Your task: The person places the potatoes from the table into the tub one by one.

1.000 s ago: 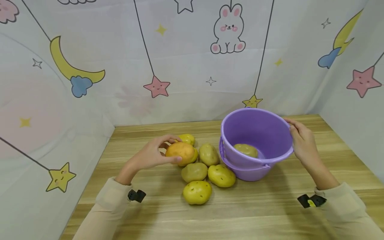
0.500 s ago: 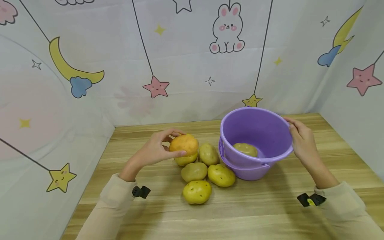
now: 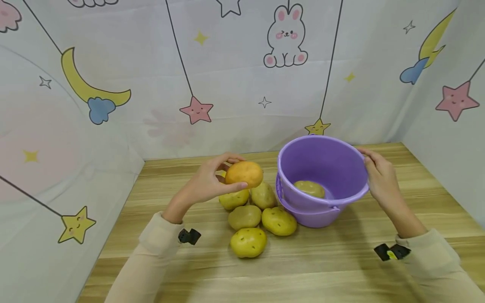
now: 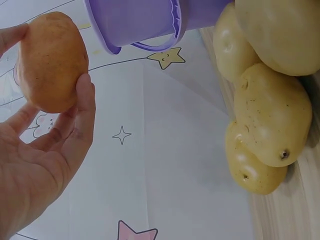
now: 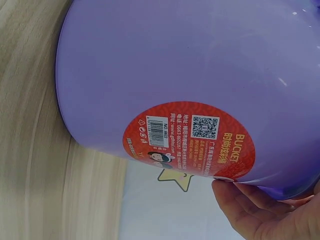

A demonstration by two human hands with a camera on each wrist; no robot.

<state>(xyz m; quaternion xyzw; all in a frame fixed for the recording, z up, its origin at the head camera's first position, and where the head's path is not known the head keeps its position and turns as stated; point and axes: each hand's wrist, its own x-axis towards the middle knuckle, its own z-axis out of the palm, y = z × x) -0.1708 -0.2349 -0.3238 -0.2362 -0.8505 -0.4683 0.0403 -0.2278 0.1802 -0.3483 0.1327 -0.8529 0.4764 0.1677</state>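
My left hand (image 3: 208,179) holds an orange-tinted potato (image 3: 244,174) between thumb and fingers, raised above the other potatoes. The left wrist view shows the same potato (image 4: 53,62) pinched at its sides by the fingertips. With my right hand (image 3: 383,179) I grip the right rim of a purple bucket (image 3: 322,212), which leans slightly to the left. Inside it lies one greenish potato (image 3: 310,189). Seen from the right wrist, the fingers curl at the rim of the bucket (image 5: 175,60), close to its red label (image 5: 200,142).
Several yellow and greenish potatoes, among them a yellow one (image 3: 248,243) at the front, lie grouped left of the bucket on the wooden table (image 3: 303,273). A white cloth with cartoon prints (image 3: 235,126) hangs behind the table and along both sides.
My left hand has lifted the orange-tinted potato and carried it rightward, toward the bucket. The right hand and the bucket have stayed almost where they were.
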